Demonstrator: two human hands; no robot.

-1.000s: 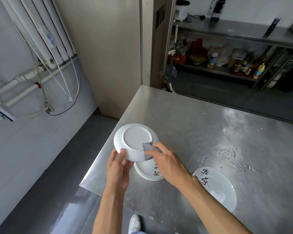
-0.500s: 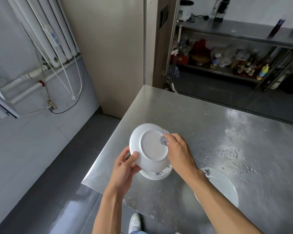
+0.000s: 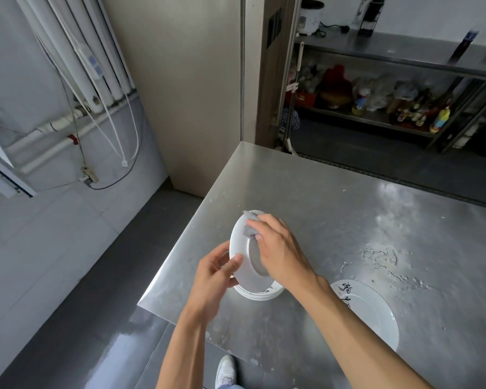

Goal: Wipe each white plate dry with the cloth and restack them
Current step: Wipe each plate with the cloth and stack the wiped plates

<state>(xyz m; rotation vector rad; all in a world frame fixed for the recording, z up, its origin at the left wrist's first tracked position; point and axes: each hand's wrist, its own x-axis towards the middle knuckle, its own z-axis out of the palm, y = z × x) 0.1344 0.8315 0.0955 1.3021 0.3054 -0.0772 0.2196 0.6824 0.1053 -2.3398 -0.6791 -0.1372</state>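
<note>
We hold one white plate (image 3: 242,269) above the near left corner of the steel table (image 3: 334,203). The plate stands tilted, almost on edge, with its underside and foot ring turned toward the right.

Left hand (image 3: 215,273): it grips the plate at the lower left rim. The thumb lies across the underside and the fingers curl behind the rim.

Right hand (image 3: 278,248): it lies against the underside of the plate, covering the upper right part. Its fingers are curled round a grey cloth (image 3: 249,228) and press it onto the plate near the top rim. A fold of the cloth shows above the fingertips, at the plate's upper edge.

Directly below the held plate, a stack of plates (image 3: 260,293) sits on the table; only its near rim and some black markings show. A single plate (image 3: 373,310) with black characters lies flat on the table to the right, partly hidden by our right forearm. Water marks lie on the table beyond it. A white shoe (image 3: 225,370) shows on the floor below the table edge.
</note>
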